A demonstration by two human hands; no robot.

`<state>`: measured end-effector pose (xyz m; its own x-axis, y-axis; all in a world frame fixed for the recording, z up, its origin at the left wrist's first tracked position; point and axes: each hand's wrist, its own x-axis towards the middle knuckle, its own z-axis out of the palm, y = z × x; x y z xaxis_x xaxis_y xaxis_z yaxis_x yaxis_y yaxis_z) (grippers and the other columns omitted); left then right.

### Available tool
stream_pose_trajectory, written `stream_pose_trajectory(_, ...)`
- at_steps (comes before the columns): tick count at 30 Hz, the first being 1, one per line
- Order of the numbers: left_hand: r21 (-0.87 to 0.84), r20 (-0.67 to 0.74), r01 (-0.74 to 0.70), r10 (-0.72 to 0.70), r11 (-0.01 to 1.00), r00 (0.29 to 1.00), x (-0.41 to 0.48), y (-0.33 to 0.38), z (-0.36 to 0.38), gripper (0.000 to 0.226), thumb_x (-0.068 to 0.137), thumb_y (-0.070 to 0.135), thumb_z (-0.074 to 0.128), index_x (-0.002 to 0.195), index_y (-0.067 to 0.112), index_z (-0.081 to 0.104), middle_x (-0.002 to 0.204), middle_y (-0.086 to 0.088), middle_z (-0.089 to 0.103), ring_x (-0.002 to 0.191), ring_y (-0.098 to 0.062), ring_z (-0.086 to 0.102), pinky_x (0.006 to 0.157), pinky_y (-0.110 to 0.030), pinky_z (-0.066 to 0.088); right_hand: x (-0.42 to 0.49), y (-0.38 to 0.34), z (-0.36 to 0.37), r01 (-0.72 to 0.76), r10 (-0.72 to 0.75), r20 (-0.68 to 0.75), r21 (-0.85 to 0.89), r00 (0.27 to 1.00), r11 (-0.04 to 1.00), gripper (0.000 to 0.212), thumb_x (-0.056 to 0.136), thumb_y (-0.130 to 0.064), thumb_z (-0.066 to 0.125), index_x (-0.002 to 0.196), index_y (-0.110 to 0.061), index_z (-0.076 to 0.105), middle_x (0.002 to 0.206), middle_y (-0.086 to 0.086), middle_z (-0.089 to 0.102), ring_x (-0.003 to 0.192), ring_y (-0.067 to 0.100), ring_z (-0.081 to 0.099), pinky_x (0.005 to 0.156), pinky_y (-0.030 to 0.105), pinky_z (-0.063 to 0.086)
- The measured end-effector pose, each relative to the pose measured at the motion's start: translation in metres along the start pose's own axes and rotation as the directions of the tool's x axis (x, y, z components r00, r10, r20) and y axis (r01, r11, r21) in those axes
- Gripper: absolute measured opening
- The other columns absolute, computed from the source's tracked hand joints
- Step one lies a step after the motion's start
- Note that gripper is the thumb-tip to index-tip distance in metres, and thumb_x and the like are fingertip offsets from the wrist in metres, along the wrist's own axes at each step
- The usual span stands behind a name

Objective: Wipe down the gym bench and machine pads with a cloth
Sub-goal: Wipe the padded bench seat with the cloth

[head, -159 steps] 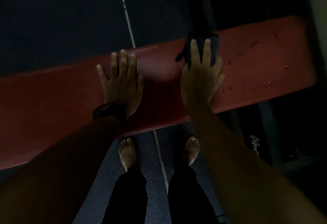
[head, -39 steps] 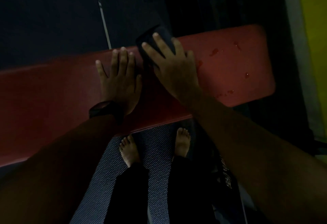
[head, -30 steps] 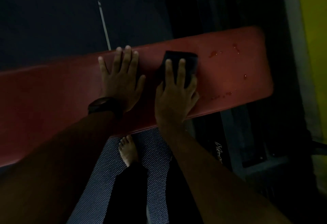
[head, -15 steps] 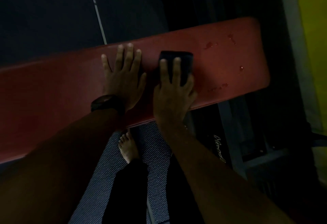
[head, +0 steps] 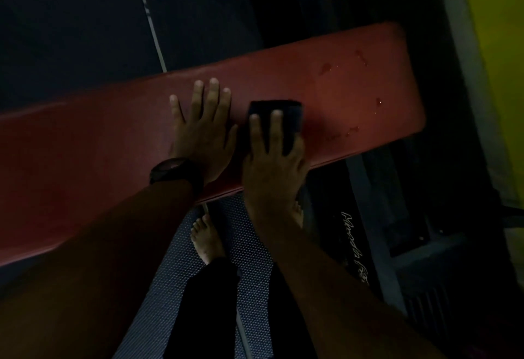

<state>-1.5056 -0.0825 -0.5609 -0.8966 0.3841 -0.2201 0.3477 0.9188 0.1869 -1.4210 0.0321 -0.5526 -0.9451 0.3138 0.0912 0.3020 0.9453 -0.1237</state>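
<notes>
Over the red padded tabletop [head: 354,94] of a gym bench, seen from the head camera, a person leans in with both bare arms stretched forward in dim light. The left hand [head: 202,137] lies flat on the pad near its middle, its grip fully open, fingers straight and slightly spread, holding nothing. A dark watch [head: 175,173] circles that wrist. Just beside it, the right hand [head: 272,165] presses a dark folded cloth [head: 292,117] down onto the pad. Two straight fingers [head: 276,129] lie across the cloth's top, so the grip is open rather than closed round it; the remaining fingers are too dark to make out. The cloth sits flat under the fingers, between the left hand and the tabletop's right end, with its far edge showing past the fingertips. A few wet droplets [head: 326,68] glisten on the pad to the right of the cloth, apart from it. Below the near edge, a bare foot [head: 205,241] stands on a textured grey mat [head: 249,245] beneath dark trousers [head: 209,302]. White script lettering [head: 354,248] marks the black frame under the bench. A pale line [head: 149,18] crosses the dark floor beyond, and a yellow wall [head: 502,60] edges the upper right.
</notes>
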Motion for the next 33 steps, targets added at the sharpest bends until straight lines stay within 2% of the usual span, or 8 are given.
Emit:
stream_pose_trajectory(5,0.033,-0.026,-0.002,0.003,0.999,1.000,-0.002,-0.007,0.004,0.071,0.098,0.044,0.016,0.160,0.009,0.021,0.168,-0.013,0.016,0.156,-0.032,0.011,0.119,-0.068,0.010,0.059,0.050,0.001,0.532,-0.533,0.013,-0.087,0.846,0.842,0.054,0.094,-0.036,0.047,0.148,-0.039,0.048,0.157,-0.001,0.045,0.126,0.041,0.055,0.078,0.047,0.052)
stream_pose_trajectory(9,0.019,-0.017,0.003,-0.002,1.000,1.000,-0.001,-0.006,0.003,0.070,0.100,0.046,0.016,0.160,0.010,0.020,0.169,-0.013,0.015,0.156,-0.031,0.009,0.120,-0.066,0.008,0.073,0.073,-0.004,0.135,-0.134,0.014,-0.106,0.991,0.985,0.059,0.094,-0.041,0.039,0.153,-0.037,0.041,0.162,0.002,0.037,0.131,0.041,0.048,0.085,0.052,0.050)
stream_pose_trajectory(13,0.027,-0.022,0.033,-0.032,0.999,0.999,0.001,0.002,0.004,0.068,0.103,0.046,0.016,0.160,0.010,0.019,0.169,-0.013,0.015,0.156,-0.031,0.009,0.118,-0.068,0.009,0.014,0.027,-0.002,-0.293,0.292,-0.051,-0.025,0.955,0.956,0.064,0.093,-0.034,0.054,0.155,-0.033,0.039,0.164,0.003,0.032,0.135,0.043,0.044,0.086,0.057,0.049)
stream_pose_trajectory(17,0.047,0.002,0.008,-0.008,0.999,1.000,0.005,0.003,0.005,0.070,0.102,0.041,0.031,0.161,0.008,0.013,0.169,-0.014,0.008,0.157,-0.032,0.004,0.117,-0.070,0.006,-0.011,-0.002,0.001,0.072,-0.072,0.009,0.042,0.997,0.997,0.064,0.090,-0.038,0.062,0.151,-0.034,0.045,0.161,0.002,0.038,0.132,0.044,0.046,0.086,0.057,0.048)
stream_pose_trajectory(21,0.027,-0.029,0.041,-0.040,0.999,0.999,0.009,0.001,0.001,0.065,0.105,0.039,0.027,0.161,0.008,0.015,0.169,-0.014,0.010,0.157,-0.030,0.006,0.119,-0.067,0.006,0.055,0.047,0.000,0.411,-0.410,0.032,-0.059,0.912,0.910,0.058,0.094,-0.038,0.051,0.151,-0.037,0.044,0.159,0.001,0.041,0.131,0.040,0.049,0.082,0.052,0.050)
stream_pose_trajectory(25,0.023,-0.013,0.039,-0.039,0.999,0.999,0.014,0.002,-0.001,0.065,0.105,0.041,0.023,0.161,0.009,0.016,0.169,-0.013,0.010,0.157,-0.029,0.005,0.120,-0.066,0.005,0.063,0.071,-0.005,-0.040,0.042,0.037,-0.051,0.998,0.998,0.064,0.095,-0.041,0.051,0.156,-0.038,0.032,0.165,0.000,0.029,0.139,0.038,0.040,0.092,0.056,0.045)
stream_pose_trajectory(28,0.013,-0.025,0.056,-0.056,0.998,0.998,0.015,0.004,0.000,0.065,0.105,0.043,0.020,0.161,0.010,0.017,0.169,-0.012,0.012,0.157,-0.029,0.006,0.118,-0.068,0.006,0.024,0.039,-0.005,-0.333,0.333,-0.017,-0.014,0.943,0.943,0.069,0.091,-0.035,0.060,0.156,-0.035,0.035,0.165,0.001,0.029,0.138,0.040,0.041,0.091,0.057,0.046)
stream_pose_trajectory(33,0.007,-0.026,0.027,-0.027,1.000,0.999,0.023,0.010,0.001,0.068,0.104,0.044,0.011,0.160,0.008,0.018,0.169,-0.014,0.012,0.156,-0.031,0.006,0.117,-0.070,0.006,0.009,0.009,-0.002,0.014,-0.016,0.057,0.031,0.998,0.999,0.063,0.090,-0.038,0.061,0.151,-0.036,0.045,0.160,0.003,0.040,0.130,0.044,0.048,0.086,0.058,0.050)
